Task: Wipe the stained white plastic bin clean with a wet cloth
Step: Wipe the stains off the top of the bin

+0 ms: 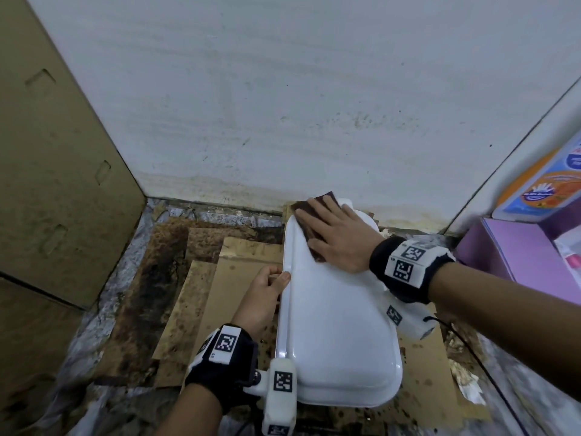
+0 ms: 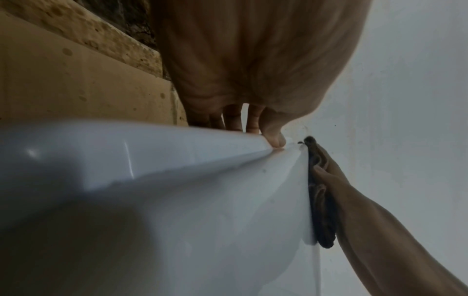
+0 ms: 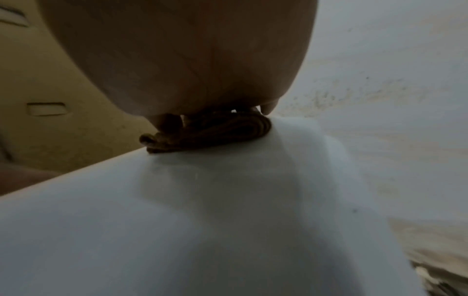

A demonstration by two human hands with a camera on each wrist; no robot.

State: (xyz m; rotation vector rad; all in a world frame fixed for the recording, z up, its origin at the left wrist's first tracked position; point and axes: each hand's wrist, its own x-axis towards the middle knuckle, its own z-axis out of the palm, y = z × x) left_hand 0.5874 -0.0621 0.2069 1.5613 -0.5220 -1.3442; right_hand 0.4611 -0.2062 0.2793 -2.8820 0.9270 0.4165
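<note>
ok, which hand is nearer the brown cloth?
Right. The right hand lies flat on the brown cloth, pressing it onto the far end of the white bin. The left hand grips the bin's left rim, apart from the cloth.

Glossy white oblong plastic bin point(image 1: 336, 335) upside down on stained cardboard; folded dark brown cloth point(image 1: 309, 229) flat on far end.

I count one white bin point(image 1: 339, 335), one brown cloth point(image 1: 317, 228) and my two hands, the left hand point(image 1: 264, 294) and the right hand point(image 1: 339, 237). There is one tall cardboard panel point(image 1: 56, 171), one purple box point(image 1: 515, 250) and one orange-and-blue packet point(image 1: 547, 180); the stained cardboard sheets point(image 1: 239, 269) overlap too much to count
</note>
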